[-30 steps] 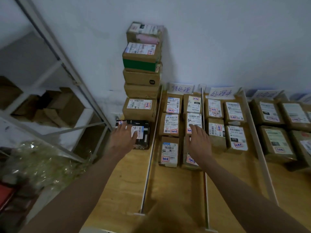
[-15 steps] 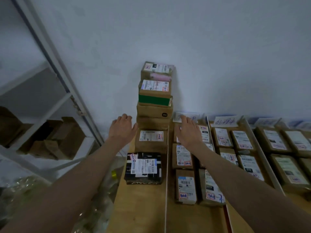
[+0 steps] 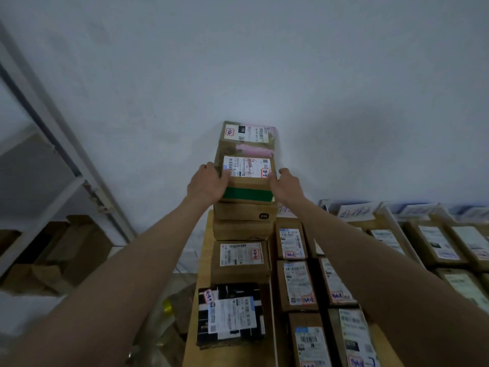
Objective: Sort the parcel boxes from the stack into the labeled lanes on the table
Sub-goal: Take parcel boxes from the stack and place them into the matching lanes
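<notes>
left hand (image 3: 206, 184) and right hand (image 3: 285, 187) grasping green-banded cardboard box (image 3: 247, 181), rectangular, matte, in stack (image 3: 244, 221)

The far lane labels (image 3: 354, 212) are too blurry to read. The near boxes (image 3: 312, 345) and right boxes (image 3: 473, 245) are cut off by the edges.

dim room, soft picture

the light is low and flat, bluish on the wall (image 3: 291, 62). my arms throw a faint shadow there, right of the stack (image 3: 244, 181). the wide lens bends the shelf frame (image 3: 53, 133) at the left edge; labels near the right edge smear.
</notes>
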